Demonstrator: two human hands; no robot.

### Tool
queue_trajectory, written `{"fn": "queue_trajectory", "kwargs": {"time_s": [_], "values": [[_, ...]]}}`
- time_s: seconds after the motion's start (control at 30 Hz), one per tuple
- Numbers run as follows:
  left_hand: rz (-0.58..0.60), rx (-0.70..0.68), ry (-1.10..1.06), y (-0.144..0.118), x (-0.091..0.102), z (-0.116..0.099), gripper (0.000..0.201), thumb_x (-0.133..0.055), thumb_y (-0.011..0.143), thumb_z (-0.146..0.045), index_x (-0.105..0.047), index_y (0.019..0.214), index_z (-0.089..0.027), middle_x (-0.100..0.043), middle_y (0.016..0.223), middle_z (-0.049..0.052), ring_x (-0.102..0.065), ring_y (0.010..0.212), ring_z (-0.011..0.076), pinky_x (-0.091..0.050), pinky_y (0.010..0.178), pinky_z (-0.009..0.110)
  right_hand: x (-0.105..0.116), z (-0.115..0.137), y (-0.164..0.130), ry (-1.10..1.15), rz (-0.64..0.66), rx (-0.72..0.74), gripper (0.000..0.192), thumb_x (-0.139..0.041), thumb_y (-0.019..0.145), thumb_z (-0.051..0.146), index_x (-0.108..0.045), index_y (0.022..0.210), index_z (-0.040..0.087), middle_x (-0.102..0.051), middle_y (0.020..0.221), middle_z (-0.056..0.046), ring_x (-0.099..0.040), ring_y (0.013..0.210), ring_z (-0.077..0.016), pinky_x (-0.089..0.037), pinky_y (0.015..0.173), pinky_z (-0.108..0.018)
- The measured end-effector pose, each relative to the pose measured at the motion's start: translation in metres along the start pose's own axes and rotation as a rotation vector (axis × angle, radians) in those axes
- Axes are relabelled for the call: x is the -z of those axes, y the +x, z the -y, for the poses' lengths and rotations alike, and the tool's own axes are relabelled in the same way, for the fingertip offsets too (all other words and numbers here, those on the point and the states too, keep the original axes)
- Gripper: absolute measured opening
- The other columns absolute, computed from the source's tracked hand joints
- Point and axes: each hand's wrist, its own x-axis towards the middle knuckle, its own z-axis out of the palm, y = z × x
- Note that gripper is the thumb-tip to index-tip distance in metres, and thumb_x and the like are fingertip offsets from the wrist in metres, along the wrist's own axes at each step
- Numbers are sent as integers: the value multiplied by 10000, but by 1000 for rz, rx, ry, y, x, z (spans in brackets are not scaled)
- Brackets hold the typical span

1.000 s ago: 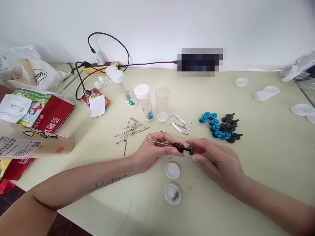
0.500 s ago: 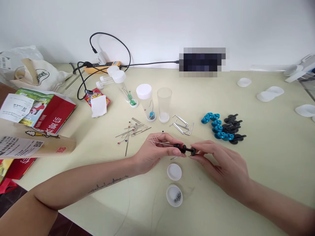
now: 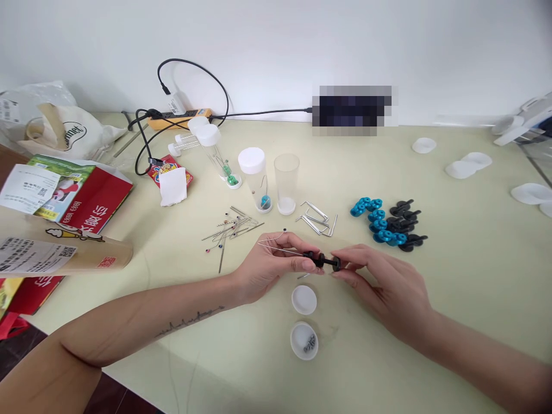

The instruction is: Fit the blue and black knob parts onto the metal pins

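Between both hands is a small black part with round flanges and a thin shaft (image 3: 328, 262). My left hand (image 3: 271, 264) is closed on its left end. A bent thin wire (image 3: 280, 248) with a dark bead at its tip runs from that end over the left fingers. My right hand (image 3: 388, 287) pinches the round disc at the right end with thumb and fingers. Below the hands lie a shallow white cap (image 3: 304, 299) and a second white cap (image 3: 297, 348) holding small metal bits. Just beyond the fingers are several L-shaped metal keys (image 3: 317, 217).
To the right sit several blue metal parts (image 3: 377, 215) and black parts (image 3: 414, 242). Thin metal pins (image 3: 233, 227) lie left. Clear tubes (image 3: 286, 181) stand behind. A drink cup (image 3: 103, 250), a power strip (image 3: 200, 115) and white discs (image 3: 459, 169) lie around.
The view has shifted very slightly. Both hands keep their hold on the black part, which shows almost no movement between them.
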Motion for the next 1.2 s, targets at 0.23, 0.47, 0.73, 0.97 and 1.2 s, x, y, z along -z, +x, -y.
{"fn": "queue_trajectory", "kwargs": {"time_s": [0.23, 0.47, 0.73, 0.97, 1.2], "values": [[10, -1, 9, -1, -1, 0, 183, -717, 681, -130, -659, 854, -142, -681, 878, 49, -661, 822, 169, -494, 865, 372, 3, 0, 2, 53, 38, -18, 94, -484, 905, 211, -550, 972, 216, -660, 759, 6, -596, 583, -113, -437, 529, -227], [11, -6, -12, -1, -1, 0, 173, -714, 686, -127, -656, 848, -138, -684, 869, 51, -657, 850, 172, -498, 861, 369, 3, 0, 4, 82, 69, -34, 104, -466, 914, 219, -552, 973, 212, -640, 729, 16, -585, 581, -107, -437, 538, -216], [-49, -11, -57, -1, 0, -1, 164, -708, 705, -162, -642, 855, -152, -686, 914, 35, -674, 819, 169, -484, 897, 364, 5, -3, 0, 149, 68, -23, 309, -337, 948, 177, -469, 1222, 231, -618, 765, -9, -632, 773, -148, -475, 630, -236], [-40, -13, -56, -1, 0, -1, 163, -712, 699, -157, -639, 844, -147, -689, 905, 38, -675, 807, 169, -496, 882, 369, 5, -3, 0, 203, 102, -37, 311, -327, 953, 195, -484, 1218, 241, -609, 812, -17, -614, 772, -144, -471, 640, -244], [-38, -14, -62, -1, -1, -1, 158, -709, 698, -140, -641, 841, -145, -689, 898, 35, -675, 803, 169, -504, 871, 362, 4, -4, -1, 182, 108, -52, 300, -320, 957, 207, -506, 1190, 230, -620, 844, -37, -613, 758, -155, -477, 631, -263]]}}
